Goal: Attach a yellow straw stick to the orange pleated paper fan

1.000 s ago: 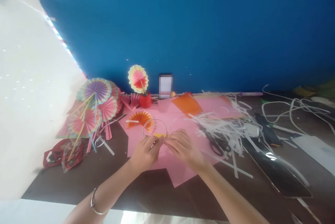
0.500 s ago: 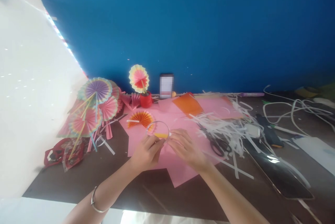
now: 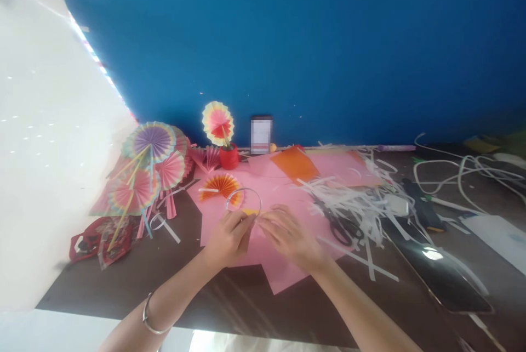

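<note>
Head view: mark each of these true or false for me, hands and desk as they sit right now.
1. Both hands meet at a thin loop over the pink paper. True: the left hand and right hand pinch the loop above the pink paper.
2. The scissors lie left of the hands. False: the scissors lie to their right, among the white strips.
3. A paper fan stands in a red pot by the blue wall. True: the fan rises from the red pot.
4. The left wrist is bare. False: it wears a bangle.
</note>
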A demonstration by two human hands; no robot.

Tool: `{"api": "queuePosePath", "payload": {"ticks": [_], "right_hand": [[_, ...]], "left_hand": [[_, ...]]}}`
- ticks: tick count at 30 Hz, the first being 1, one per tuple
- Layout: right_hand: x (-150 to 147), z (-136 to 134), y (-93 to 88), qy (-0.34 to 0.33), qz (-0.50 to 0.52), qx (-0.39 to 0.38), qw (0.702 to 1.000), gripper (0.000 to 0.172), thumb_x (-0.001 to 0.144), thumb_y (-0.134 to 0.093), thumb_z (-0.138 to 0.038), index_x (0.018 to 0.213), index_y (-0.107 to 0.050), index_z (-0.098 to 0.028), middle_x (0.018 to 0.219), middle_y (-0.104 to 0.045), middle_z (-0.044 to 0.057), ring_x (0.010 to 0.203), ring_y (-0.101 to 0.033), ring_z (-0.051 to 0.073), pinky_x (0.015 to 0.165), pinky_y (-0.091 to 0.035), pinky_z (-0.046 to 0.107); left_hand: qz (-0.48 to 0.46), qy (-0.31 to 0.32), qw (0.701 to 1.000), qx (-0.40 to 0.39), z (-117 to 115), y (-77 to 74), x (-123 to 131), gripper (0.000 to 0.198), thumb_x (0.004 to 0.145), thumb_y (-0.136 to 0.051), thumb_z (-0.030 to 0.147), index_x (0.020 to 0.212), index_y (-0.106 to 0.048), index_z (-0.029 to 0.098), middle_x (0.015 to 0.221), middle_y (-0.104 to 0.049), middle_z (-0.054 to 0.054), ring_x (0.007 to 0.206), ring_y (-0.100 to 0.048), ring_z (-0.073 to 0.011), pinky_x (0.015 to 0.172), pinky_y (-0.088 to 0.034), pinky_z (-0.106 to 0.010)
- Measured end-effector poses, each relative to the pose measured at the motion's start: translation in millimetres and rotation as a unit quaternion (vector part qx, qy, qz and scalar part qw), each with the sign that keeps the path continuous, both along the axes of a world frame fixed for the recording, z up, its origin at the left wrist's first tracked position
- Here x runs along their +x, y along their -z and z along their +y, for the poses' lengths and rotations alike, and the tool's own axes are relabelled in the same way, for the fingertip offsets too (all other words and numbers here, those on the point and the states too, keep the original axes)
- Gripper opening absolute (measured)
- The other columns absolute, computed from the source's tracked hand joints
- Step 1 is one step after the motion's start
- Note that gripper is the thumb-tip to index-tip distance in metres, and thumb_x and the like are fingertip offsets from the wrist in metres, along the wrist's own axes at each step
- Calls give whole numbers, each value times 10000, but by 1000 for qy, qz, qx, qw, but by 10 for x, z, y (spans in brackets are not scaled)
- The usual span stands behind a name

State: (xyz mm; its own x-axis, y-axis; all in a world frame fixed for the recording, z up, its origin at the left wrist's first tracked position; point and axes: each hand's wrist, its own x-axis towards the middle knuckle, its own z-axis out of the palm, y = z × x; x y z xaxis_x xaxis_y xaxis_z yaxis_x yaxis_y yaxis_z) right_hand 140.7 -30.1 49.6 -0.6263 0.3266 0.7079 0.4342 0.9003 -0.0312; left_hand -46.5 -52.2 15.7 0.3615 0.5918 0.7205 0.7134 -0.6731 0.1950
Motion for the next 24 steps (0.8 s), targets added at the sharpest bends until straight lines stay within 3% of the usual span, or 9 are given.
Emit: {"api": "queuePosePath", "payload": {"ticks": [6, 13, 19, 24], "right_hand": [[-71, -21, 60, -7, 41, -50, 998, 128, 861, -492, -109, 952, -556, -173, 824, -630, 43, 816, -571, 163, 812, -460, 363], [-82, -27, 56, 35, 36, -44, 998, 105, 852, -492, -104, 820, -561, -176, 735, -613, 12, 718, -527, 135, 770, -397, 342], [-78, -78, -4, 67, -42, 15, 997, 199, 878, -395, -68, 836, -563, -167, 760, -604, 27, 786, -556, 139, 856, -372, 346], [-84, -141, -26, 133, -81, 124, 980, 180, 839, -448, -29, 856, -576, -155, 800, -634, 47, 814, -582, 155, 867, -359, 344]], "left_hand": [[29, -20, 999, 19, -8, -37, 1, 336, 829, -435, 79, 1147, -523, 143, 786, -555, -64, 668, -488, -149, 579, -399, -278], [30, -13, 999, 36, -33, -77, 21, 317, 802, -456, 75, 1100, -559, 111, 766, -554, -68, 636, -475, -152, 566, -391, -285], [-45, 19, 998, -34, -17, -60, 6, 244, 822, -456, 101, 992, -626, 147, 727, -551, -50, 640, -493, -140, 584, -407, -273], [-159, 69, 977, -123, -60, -94, 114, 205, 842, -458, 131, 921, -646, 153, 698, -540, -34, 633, -504, -120, 561, -409, -241]]}}
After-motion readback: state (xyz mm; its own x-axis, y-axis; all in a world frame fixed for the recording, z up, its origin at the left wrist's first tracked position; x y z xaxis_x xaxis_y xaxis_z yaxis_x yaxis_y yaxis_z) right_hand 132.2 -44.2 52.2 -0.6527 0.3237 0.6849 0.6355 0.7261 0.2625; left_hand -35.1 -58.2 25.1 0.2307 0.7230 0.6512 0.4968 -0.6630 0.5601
